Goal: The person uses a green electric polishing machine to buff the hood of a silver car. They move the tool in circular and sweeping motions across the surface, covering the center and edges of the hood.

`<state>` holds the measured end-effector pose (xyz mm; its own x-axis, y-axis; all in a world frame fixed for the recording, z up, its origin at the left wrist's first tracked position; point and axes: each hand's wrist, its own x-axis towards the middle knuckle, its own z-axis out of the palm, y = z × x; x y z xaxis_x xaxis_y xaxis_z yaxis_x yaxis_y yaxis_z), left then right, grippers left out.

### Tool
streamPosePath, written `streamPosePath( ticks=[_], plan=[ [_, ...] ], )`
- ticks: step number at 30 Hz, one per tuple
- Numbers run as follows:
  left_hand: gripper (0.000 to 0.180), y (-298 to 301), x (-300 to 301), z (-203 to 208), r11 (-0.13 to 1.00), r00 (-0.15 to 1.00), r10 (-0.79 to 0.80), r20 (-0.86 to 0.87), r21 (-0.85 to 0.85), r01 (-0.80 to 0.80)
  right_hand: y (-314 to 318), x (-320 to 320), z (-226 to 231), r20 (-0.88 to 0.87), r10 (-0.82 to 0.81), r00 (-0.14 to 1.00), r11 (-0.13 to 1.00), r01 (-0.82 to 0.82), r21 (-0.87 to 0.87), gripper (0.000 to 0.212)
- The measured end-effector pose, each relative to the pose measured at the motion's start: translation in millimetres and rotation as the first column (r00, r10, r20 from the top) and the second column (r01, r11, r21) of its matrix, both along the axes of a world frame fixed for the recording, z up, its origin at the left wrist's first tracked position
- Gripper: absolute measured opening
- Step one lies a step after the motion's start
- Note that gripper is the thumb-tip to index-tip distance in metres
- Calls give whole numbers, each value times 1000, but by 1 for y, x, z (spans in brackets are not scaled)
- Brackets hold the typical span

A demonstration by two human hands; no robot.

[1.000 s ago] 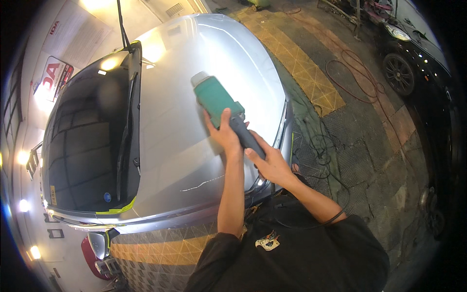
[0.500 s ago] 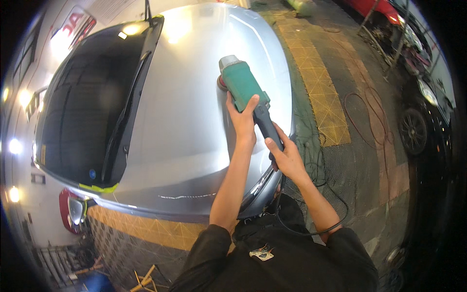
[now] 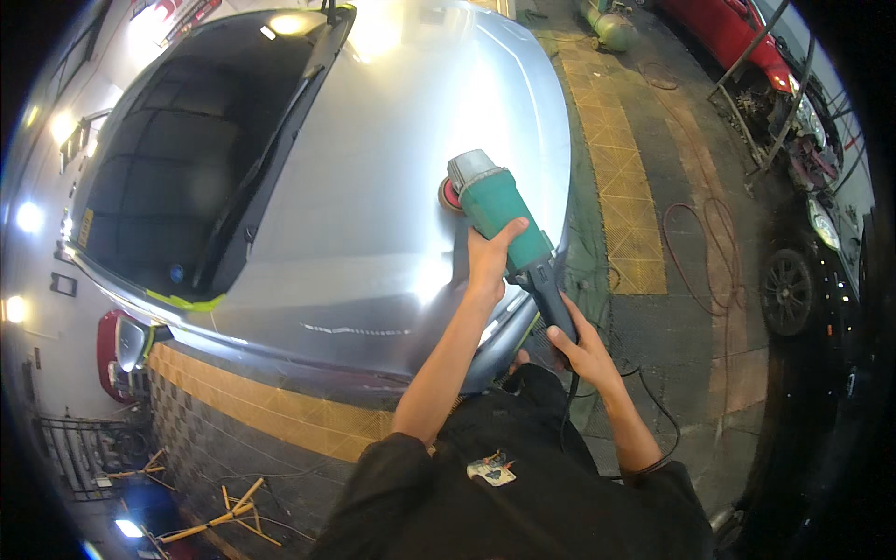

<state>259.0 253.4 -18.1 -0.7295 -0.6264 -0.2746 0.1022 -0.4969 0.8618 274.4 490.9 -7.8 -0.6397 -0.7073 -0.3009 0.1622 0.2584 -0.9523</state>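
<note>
Both my hands hold a corded polisher [image 3: 504, 210] with a green body, a grey head and a black handle. My left hand [image 3: 490, 257] is closed round the green body, its thumb on top. Around the black rear handle, my right hand [image 3: 586, 347] is wrapped. A red-edged round pad [image 3: 451, 195] shows at the polisher's head, over the silver car hood [image 3: 345, 233]; whether it presses on the paint, I cannot tell. The black cord [image 3: 567, 411] hangs from the handle and loops past my right forearm.
Left of the hood is the dark windshield [image 3: 187, 159], with yellow-green tape [image 3: 191, 302] at its lower corner. A red hose [image 3: 714, 252] lies on the floor at right. Beyond stand a black car [image 3: 821, 289] and a red car [image 3: 719, 37]. Yellow stands [image 3: 238, 511] sit lower left.
In the picture, the polisher and both hands have shifted right and down, nearer the hood's front edge. The view itself has also moved a little. Both hands keep their grip.
</note>
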Motion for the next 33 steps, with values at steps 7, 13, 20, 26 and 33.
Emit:
streamPosePath(
  ticks=[7,13,20,26,33],
  plan=[
    [74,41,32,-2,999,999,46,1,6,-46,16,-1,-15,203,65,977,995,-47,-90,94],
    [81,63,32,-29,994,996,66,62,-86,-61,-23,-33,-23,367,13,930,993,33,-117,83],
    [86,63,-19,-28,984,983,117,139,-149,-96,-36,-80,-14,250,-92,964,994,76,72,59],
    [84,22,-89,-21,977,972,181,146,-137,-162,-87,-146,9,132,-67,989,992,52,115,55],
    [84,-21,-162,8,983,966,135,222,-153,-103,-134,-213,20,199,-152,968,985,133,108,53]
  ],
)
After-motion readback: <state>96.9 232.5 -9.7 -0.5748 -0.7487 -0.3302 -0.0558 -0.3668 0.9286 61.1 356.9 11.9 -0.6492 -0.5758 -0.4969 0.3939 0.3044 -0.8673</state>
